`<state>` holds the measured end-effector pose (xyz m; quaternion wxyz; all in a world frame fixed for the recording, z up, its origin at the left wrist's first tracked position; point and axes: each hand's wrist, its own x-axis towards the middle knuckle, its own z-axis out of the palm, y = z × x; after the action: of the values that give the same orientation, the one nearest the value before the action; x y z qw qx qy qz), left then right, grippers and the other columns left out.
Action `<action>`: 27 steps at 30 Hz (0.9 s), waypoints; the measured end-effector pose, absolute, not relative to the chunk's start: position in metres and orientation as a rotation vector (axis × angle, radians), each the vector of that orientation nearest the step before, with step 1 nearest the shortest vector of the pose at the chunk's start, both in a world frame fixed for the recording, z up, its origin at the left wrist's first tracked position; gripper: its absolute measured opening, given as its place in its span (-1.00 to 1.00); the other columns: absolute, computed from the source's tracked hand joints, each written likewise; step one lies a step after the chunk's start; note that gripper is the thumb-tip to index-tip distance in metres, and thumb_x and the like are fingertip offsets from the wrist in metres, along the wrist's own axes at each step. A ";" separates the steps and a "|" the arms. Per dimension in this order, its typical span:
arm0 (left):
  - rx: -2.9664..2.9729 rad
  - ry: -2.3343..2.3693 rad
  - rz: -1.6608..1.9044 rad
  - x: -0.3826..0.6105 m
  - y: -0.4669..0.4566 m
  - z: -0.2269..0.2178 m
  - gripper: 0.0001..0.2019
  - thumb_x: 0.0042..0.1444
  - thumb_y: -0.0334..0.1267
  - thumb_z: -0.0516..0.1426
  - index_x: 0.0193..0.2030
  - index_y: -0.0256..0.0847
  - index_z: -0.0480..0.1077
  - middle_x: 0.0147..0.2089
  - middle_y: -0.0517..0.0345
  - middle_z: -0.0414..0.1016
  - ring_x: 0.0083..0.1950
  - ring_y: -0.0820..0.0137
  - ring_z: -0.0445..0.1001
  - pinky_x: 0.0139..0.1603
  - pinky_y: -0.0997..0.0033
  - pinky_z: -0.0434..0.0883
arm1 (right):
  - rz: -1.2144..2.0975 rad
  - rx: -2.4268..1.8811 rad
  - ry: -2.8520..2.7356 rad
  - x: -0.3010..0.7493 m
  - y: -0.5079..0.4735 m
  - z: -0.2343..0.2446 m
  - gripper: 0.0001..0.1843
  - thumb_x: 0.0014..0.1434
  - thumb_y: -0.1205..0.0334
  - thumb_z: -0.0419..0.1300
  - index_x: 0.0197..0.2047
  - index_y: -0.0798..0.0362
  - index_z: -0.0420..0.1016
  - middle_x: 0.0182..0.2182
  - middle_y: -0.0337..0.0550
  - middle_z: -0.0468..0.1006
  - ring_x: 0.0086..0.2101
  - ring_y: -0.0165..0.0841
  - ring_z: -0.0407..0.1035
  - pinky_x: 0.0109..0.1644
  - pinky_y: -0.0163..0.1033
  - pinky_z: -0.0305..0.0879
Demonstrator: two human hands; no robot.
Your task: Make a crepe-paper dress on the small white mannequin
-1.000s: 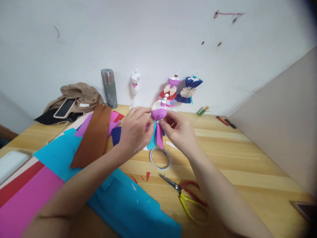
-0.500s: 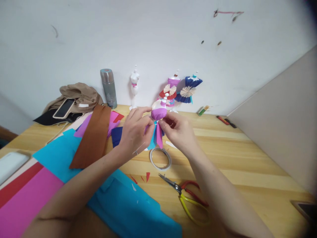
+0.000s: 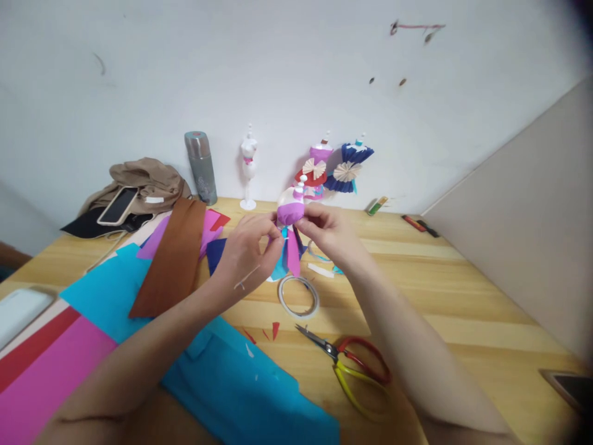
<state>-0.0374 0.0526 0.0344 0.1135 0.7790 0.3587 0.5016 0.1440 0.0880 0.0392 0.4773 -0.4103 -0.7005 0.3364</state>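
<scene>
A brown strip (image 3: 173,259) lies across blue sheets (image 3: 104,281) at far left, a grey flask (image 3: 201,170) standing behind it near the wall. Through the head camera, from a distance, I see the left hand (image 3: 250,250) with fingers bent beside a small mannequin (image 3: 291,214); I cannot tell whether its fingertips are closed on anything. The mannequin, banded in purple with blue and pink strips below, is between the hands, just beyond a tape roll (image 3: 299,314). The right hand (image 3: 331,232) grips it between thumb and fingers. Scissors (image 3: 332,351) with red and yellow handles lie nearer me on the wooden table (image 3: 445,290).
</scene>
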 end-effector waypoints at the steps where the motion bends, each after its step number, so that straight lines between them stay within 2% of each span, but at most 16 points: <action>1: 2.268 1.056 1.473 -0.038 0.054 0.035 -0.86 0.11 -0.41 0.12 -0.45 -0.18 0.34 -0.23 0.10 0.61 -0.08 0.28 0.56 -0.03 0.28 0.46 | 0.862 -1.008 -1.684 0.144 0.090 0.040 -0.87 0.01 0.17 0.24 -0.41 0.05 0.52 -0.57 -0.27 0.43 -0.52 -0.40 0.29 -0.38 -0.24 0.24; 3: 2.221 1.080 1.453 -0.041 0.056 0.037 -0.87 0.09 -0.42 0.13 -0.46 -0.18 0.34 -0.27 0.14 0.61 -0.16 0.31 0.57 -0.10 0.30 0.46 | 0.939 -1.023 -1.642 0.143 0.091 0.042 -0.86 -0.05 0.16 0.28 -0.45 0.05 0.48 -0.62 -0.31 0.39 -0.56 -0.42 0.25 -0.44 -0.26 0.19; 7: 2.142 1.073 1.406 -0.046 0.060 0.039 -0.84 0.06 -0.44 0.15 -0.49 -0.18 0.33 -0.27 0.17 0.63 -0.28 0.36 0.55 -0.17 0.35 0.48 | 0.995 -1.040 -1.610 0.141 0.089 0.045 -0.81 -0.10 0.13 0.32 -0.46 0.04 0.46 -0.60 -0.28 0.42 -0.55 -0.41 0.28 -0.47 -0.26 0.19; 13: 2.117 1.025 1.416 -0.048 0.059 0.035 -0.84 0.07 -0.46 0.15 -0.49 -0.19 0.34 -0.09 0.09 0.65 -0.05 0.26 0.60 -0.02 0.27 0.52 | 0.955 -1.021 -1.574 0.142 0.086 0.041 -0.86 -0.06 0.16 0.29 -0.42 0.03 0.48 -0.56 -0.26 0.49 -0.51 -0.39 0.37 -0.42 -0.25 0.30; 18: 2.131 1.018 1.432 -0.049 0.061 0.032 -0.84 0.07 -0.46 0.16 -0.49 -0.19 0.35 -0.09 0.10 0.65 -0.03 0.26 0.60 -0.07 0.29 0.53 | 0.806 -1.074 -1.546 0.143 0.076 0.033 -0.88 -0.02 0.20 0.26 -0.38 0.04 0.50 -0.56 -0.25 0.49 -0.55 -0.39 0.34 -0.47 -0.25 0.25; 23: 2.147 1.028 1.465 -0.049 0.062 0.033 -0.84 0.07 -0.46 0.17 -0.48 -0.19 0.37 -0.09 0.11 0.65 -0.01 0.25 0.60 -0.01 0.24 0.52 | 0.664 -1.077 -1.591 0.141 0.064 0.029 -0.85 0.03 0.18 0.22 -0.35 0.07 0.50 -0.52 -0.21 0.45 -0.55 -0.38 0.32 -0.47 -0.23 0.23; 27: 2.174 1.013 1.499 -0.047 0.060 0.034 -0.84 0.07 -0.45 0.17 -0.48 -0.17 0.37 -0.06 0.11 0.65 -0.02 0.23 0.60 0.05 0.17 0.51 | 0.475 -1.131 -1.670 0.133 0.053 0.032 -0.83 0.07 0.13 0.25 -0.43 0.03 0.41 -0.52 -0.23 0.42 -0.51 -0.38 0.28 -0.44 -0.25 0.18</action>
<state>-0.0470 0.0599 0.0341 0.1560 0.7591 0.3538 0.5237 0.1333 0.0526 0.0323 0.5096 -0.4696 -0.6934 0.1973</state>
